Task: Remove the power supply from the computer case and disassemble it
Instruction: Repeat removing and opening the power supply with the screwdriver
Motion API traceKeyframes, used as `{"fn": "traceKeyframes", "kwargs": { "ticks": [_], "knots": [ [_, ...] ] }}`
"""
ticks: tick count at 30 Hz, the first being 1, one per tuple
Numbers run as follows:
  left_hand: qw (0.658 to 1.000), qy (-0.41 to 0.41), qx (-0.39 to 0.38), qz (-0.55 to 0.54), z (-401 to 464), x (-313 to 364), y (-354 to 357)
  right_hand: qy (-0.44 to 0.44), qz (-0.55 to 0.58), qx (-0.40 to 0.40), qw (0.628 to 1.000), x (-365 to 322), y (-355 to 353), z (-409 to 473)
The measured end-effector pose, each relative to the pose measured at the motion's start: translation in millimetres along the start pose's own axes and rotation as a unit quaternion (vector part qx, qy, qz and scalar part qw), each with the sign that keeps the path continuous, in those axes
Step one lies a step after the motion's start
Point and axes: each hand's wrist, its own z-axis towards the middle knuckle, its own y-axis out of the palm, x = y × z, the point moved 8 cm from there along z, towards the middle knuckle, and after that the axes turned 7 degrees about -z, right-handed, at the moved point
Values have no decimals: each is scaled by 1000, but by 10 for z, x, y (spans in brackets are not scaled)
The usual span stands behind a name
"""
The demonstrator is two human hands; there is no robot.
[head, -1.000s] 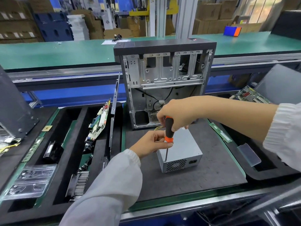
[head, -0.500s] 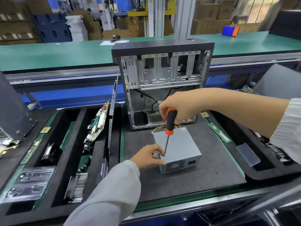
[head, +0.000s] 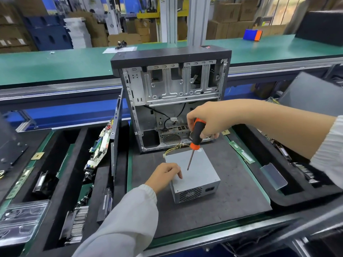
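PSU was already out of the computer case and sat on the black foam mat of the bench, just at 6 o'clock of the case's open side, fan grille and mains socket facing the person; yellow wires ran from its far edge toward the case. So step in hand looked like the disassembly half: working on the lid screws. Right hand was clenched round the black/orange handle of the screwdriver, shaft pointing down, tip hanging over the PSU's top plate approx mid-panel, apparently not seated in any screw. Left hand rested at the unit's 9 o'clock edge, fingers loosely curled, a fingertip touching the top, grasping nothing; can't tell if it pinched a loose screw. Next move prob calls for steadying the box w/ the left hand, lining the tip up on a screw head, pressing straight down so the bit doesn't slip. Writing: none legible; no readable brand or label on PSU or case.
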Motion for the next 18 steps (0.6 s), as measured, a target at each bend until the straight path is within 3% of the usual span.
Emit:
{"fn": "traceKeyframes", "kwargs": {
  "ticks": [2, 5, 9, 12, 14, 18],
  "knots": [
    [996, -53, 5, -78, 61, -10, 49, 11, -3, -10, 1000, 97, 30, -37],
    [960, -131, 2, -248, 144, 26, 246, 27, -20, -32, 999, 230, 104, -106],
    [933, -128, -26, -337, 250, 182, 506, 44, -31, -55, 997, 386, 184, -202],
    [959, -123, -35, -251, 302, 216, 600, 50, -30, -61, 996, 481, 221, -261],
    [987, -58, -64, -133, 328, 301, 650, 55, -23, -64, 996, 530, 252, -293],
    [990, 35, -122, -65, 320, 401, 801, 66, -11, -65, 996, 588, 307, -341]
  ]
}}
